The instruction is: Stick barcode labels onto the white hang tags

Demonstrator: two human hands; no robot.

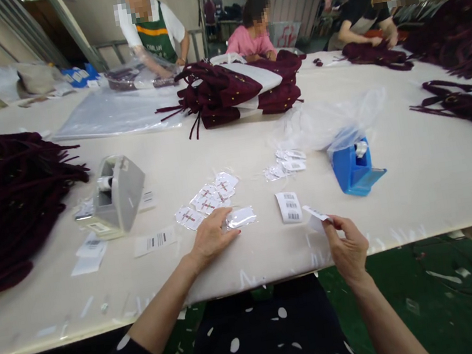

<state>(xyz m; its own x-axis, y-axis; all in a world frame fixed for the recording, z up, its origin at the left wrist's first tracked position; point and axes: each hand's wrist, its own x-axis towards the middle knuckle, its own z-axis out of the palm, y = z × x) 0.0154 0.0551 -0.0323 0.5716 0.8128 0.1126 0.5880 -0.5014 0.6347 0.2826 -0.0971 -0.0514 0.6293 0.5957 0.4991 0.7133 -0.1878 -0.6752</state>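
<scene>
My left hand [214,236] rests on the table with thumb and fingers gripping the left end of a small white tag in a clear plastic sleeve [242,217]. Between the thumb and fingers of my right hand [348,244] is a strip of white barcode stickers [317,213], tilted up off the table. Just left of that strip lies another barcode sticker sheet [289,207]. Several printed hang tags [206,199] are spread beyond my left hand. A small pile of white barcode tags [287,162] lies farther back.
A grey tape dispenser [122,196] stands left, a blue one [352,165] right, beside crumpled clear plastic [329,120]. Dark maroon fringed bags lie in a heap [6,203] at left and a stack [241,88] at the back. Several people work across the table [248,263].
</scene>
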